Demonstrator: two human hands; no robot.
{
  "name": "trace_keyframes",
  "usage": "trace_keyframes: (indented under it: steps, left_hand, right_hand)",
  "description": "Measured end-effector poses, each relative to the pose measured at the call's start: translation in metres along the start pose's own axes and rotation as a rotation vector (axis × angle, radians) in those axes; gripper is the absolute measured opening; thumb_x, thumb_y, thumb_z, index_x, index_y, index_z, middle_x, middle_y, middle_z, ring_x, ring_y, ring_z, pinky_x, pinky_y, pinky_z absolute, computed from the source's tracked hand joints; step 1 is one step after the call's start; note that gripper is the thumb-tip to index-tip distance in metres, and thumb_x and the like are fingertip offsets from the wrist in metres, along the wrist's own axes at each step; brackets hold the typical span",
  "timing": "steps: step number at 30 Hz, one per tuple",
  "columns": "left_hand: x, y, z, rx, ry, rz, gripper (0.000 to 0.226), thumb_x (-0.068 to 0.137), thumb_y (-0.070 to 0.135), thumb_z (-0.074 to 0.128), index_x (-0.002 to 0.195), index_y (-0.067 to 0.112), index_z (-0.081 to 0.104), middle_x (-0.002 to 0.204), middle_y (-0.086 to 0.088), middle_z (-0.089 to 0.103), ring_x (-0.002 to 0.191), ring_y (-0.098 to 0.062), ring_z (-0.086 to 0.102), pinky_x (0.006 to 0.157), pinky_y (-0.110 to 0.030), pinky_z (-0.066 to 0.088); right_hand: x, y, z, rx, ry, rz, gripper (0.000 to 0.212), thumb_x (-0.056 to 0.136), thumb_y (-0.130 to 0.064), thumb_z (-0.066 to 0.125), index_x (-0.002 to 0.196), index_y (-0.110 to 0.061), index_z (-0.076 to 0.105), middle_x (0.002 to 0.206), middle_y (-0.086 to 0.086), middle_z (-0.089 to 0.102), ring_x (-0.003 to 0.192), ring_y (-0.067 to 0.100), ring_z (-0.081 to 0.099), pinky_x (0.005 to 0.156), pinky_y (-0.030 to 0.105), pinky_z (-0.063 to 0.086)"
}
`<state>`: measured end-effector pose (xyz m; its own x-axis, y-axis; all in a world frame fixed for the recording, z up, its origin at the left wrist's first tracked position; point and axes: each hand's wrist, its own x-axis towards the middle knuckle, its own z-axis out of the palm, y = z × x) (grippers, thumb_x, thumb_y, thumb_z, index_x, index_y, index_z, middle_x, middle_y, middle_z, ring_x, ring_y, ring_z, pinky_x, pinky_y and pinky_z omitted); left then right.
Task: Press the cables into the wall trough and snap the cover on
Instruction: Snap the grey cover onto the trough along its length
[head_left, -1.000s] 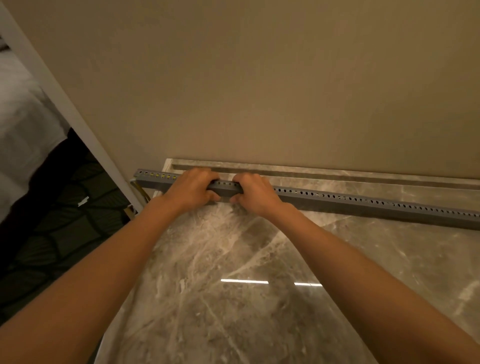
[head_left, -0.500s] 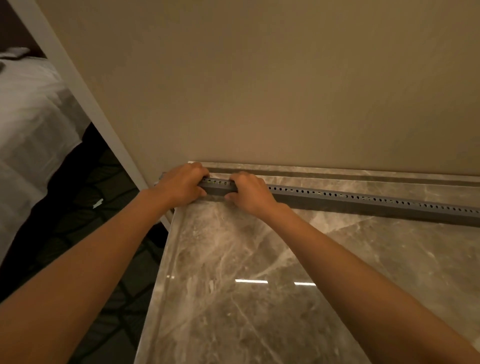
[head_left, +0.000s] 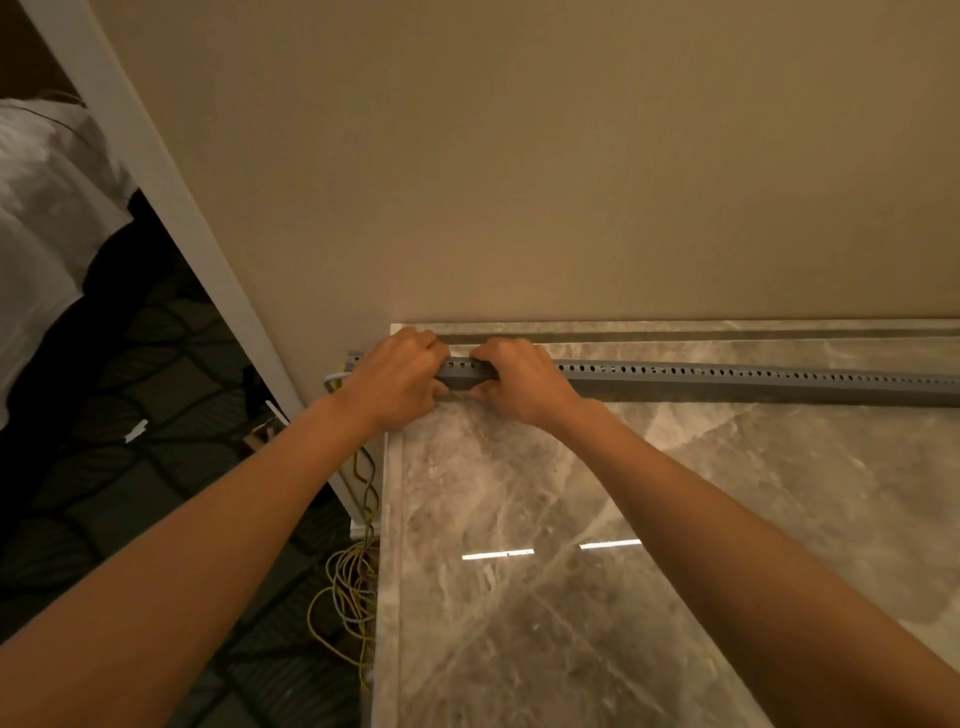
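A long grey trough with a row of small holes along its top lies on the marble surface, parallel to the beige wall. My left hand grips it near its left end, fingers curled over the top. My right hand grips it just to the right, almost touching the left hand. Yellow and white cables come out of the trough's left end and hang down in loops beside the marble edge. I cannot tell whether a cover sits on the trough.
The marble top ends at a left edge near the hands, with dark patterned carpet below. A white door frame runs diagonally at left, and white bedding lies beyond it.
The view has shifted left and down, bringing the hanging cables and the carpet into sight. Both hands stay gripped on the trough near its left end, now closer together.
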<state>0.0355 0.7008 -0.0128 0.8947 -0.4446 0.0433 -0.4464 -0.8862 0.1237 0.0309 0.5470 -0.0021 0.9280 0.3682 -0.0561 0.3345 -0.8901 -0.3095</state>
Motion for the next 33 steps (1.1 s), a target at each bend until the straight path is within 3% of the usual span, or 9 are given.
trace_keyframes:
  steps: [4, 9, 18, 23, 29, 33]
  left_hand:
    - [-0.009, -0.015, 0.000, -0.258, 0.072, -0.047, 0.038, 0.081, 0.023, 0.067, 0.114, 0.006, 0.060, 0.113, -0.013, 0.061, 0.105, -0.027, 0.054, 0.085, -0.034, 0.044]
    - [-0.026, -0.056, -0.008, -0.331, 0.021, -0.151, 0.039, 0.075, 0.025, 0.074, 0.108, 0.008, 0.063, 0.105, -0.012, 0.065, 0.088, -0.020, 0.054, 0.076, -0.028, 0.041]
    - [-0.032, -0.060, -0.009, -0.344, 0.024, -0.181, 0.038, 0.077, 0.017, 0.072, 0.112, 0.004, 0.062, 0.106, -0.016, 0.065, 0.093, -0.026, 0.056, 0.075, -0.026, 0.038]
    - [-0.032, -0.058, -0.012, -0.340, 0.028, -0.208, 0.039, 0.078, 0.018, 0.071, 0.114, 0.006, 0.064, 0.102, -0.017, 0.067, 0.090, -0.028, 0.057, 0.076, -0.029, 0.041]
    - [-0.031, -0.055, -0.017, -0.325, -0.015, -0.240, 0.032, 0.078, 0.018, 0.071, 0.108, 0.006, 0.067, 0.100, -0.017, 0.067, 0.091, -0.029, 0.058, 0.079, -0.037, 0.047]
    - [-0.027, -0.041, -0.019, -0.172, -0.007, -0.201, 0.032, 0.082, 0.028, 0.065, 0.105, 0.006, 0.065, 0.102, -0.014, 0.064, 0.092, -0.029, 0.057, 0.077, -0.038, 0.046]
  right_hand:
    - [0.000, -0.006, 0.004, 0.004, 0.010, 0.028, 0.026, 0.083, -0.019, 0.060, 0.105, -0.005, 0.058, 0.112, 0.016, 0.062, 0.101, 0.035, 0.057, 0.075, 0.033, 0.039]
    - [0.005, -0.017, 0.013, 0.053, 0.036, 0.033, 0.036, 0.085, -0.021, 0.059, 0.117, -0.006, 0.055, 0.115, 0.015, 0.061, 0.107, 0.034, 0.055, 0.094, 0.042, 0.039]
    - [0.010, -0.021, 0.017, 0.082, 0.040, 0.012, 0.027, 0.086, -0.023, 0.057, 0.107, -0.006, 0.057, 0.109, 0.012, 0.062, 0.100, 0.030, 0.055, 0.088, 0.041, 0.039]
    - [0.011, -0.022, 0.015, 0.093, 0.062, 0.013, 0.017, 0.084, -0.020, 0.059, 0.090, -0.005, 0.061, 0.095, 0.013, 0.064, 0.083, 0.028, 0.052, 0.070, 0.032, 0.031]
    - [0.013, -0.020, 0.013, 0.104, 0.042, 0.009, 0.019, 0.083, -0.022, 0.062, 0.094, -0.007, 0.062, 0.097, 0.012, 0.064, 0.088, 0.030, 0.056, 0.070, 0.031, 0.032]
    - [0.009, -0.017, 0.015, 0.117, 0.054, -0.006, 0.027, 0.085, -0.021, 0.060, 0.108, -0.007, 0.060, 0.107, 0.014, 0.065, 0.096, 0.032, 0.057, 0.081, 0.036, 0.039]
